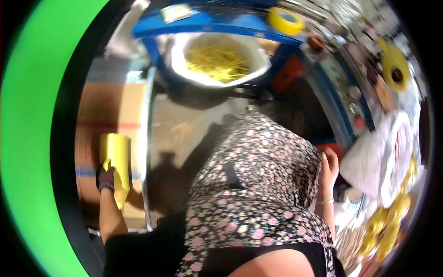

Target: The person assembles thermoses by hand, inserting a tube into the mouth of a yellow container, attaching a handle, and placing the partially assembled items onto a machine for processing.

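Note:
My left hand [105,178], in a dark glove, is closed around a yellow plastic cylinder [115,150] with a narrowed lower end. It holds the cylinder over a cardboard box [134,104] on the left. My right hand [328,167] is bare, with a bracelet at the wrist. Its bent fingers are closed at the right edge of the floral apron [258,161] spread over my lap; some fingertips are hidden.
Ahead, a white sack [180,60] of yellow strips [217,64] stands under a blue bench [203,25]. Yellow tape [285,21] lies on it. To the right are a cluttered blue-edged bench [334,78], a yellow holed piece [396,69], a white plastic bag [376,159] and several yellow pieces [390,221].

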`<action>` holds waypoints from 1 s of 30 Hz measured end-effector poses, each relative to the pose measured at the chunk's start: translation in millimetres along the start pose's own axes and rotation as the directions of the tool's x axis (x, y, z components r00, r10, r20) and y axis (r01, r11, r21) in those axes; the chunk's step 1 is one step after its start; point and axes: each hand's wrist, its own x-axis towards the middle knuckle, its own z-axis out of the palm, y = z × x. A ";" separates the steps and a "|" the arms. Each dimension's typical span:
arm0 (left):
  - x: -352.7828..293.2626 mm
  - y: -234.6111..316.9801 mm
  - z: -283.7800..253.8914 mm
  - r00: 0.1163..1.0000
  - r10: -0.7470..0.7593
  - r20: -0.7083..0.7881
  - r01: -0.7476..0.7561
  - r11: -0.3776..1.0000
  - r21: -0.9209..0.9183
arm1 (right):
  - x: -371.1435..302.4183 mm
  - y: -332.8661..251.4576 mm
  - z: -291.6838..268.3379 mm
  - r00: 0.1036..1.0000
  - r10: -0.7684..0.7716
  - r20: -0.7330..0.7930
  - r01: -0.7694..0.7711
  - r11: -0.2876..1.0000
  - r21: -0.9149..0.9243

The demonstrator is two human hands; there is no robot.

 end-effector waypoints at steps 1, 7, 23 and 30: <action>-4.7 25.1 -1.3 0.985 0.119 -0.126 -0.104 0.988 0.117 | 1.2 -41.3 3.7 0.989 -0.006 0.151 -0.026 0.978 0.207; -100.5 190.6 -60.2 0.906 0.399 -0.144 -0.422 0.877 -0.228 | 7.3 -242.7 -25.5 0.445 -0.756 0.481 0.135 0.587 0.798; -203.2 326.8 -96.7 0.400 0.860 -0.316 -0.898 0.299 -0.324 | -14.7 -288.9 -108.6 0.343 -0.815 0.466 0.330 0.569 0.753; -220.5 342.6 -106.8 0.289 0.862 -0.418 -0.933 0.155 -0.325 | -30.2 -277.6 -119.8 0.402 -0.780 0.480 0.221 0.591 0.776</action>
